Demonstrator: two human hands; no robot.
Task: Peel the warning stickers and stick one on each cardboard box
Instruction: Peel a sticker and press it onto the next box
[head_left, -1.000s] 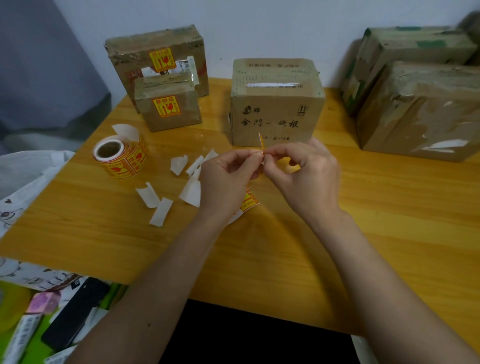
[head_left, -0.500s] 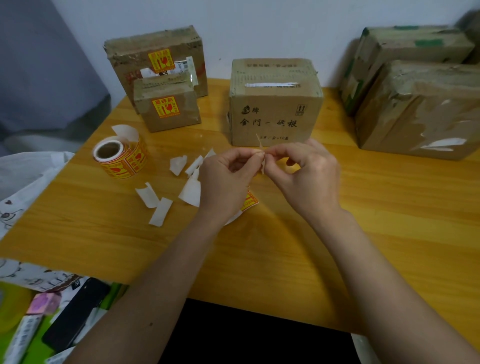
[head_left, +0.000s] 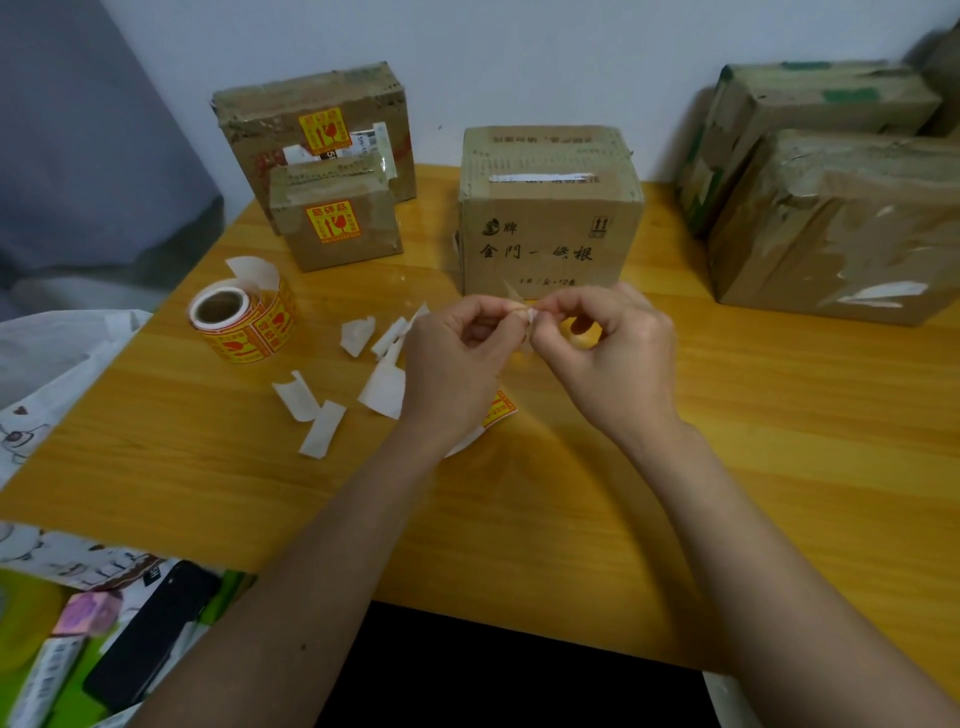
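My left hand (head_left: 457, 364) and my right hand (head_left: 608, 358) meet over the table's middle, both pinching one small sticker piece (head_left: 519, 306) between thumb and fingertips. Directly behind them stands a plain cardboard box (head_left: 550, 218) with printed characters and no sticker on its visible faces. Two boxes at the back left, a small one (head_left: 337, 218) and a larger one (head_left: 311, 130), each carry a yellow-red warning sticker. A roll of stickers (head_left: 241, 325) lies at the left. Another sticker (head_left: 498, 408) lies on the table under my left hand.
Several white backing scraps (head_left: 317, 415) are scattered left of my hands. Two large taped boxes (head_left: 841, 228) stand at the right rear. A white bag (head_left: 57, 358) hangs off the table's left edge; a phone (head_left: 150, 634) and packets lie below.
The sticker piece between my fingertips has turned, its orange edge no longer showing upright. Both hands stay in nearly the same place.
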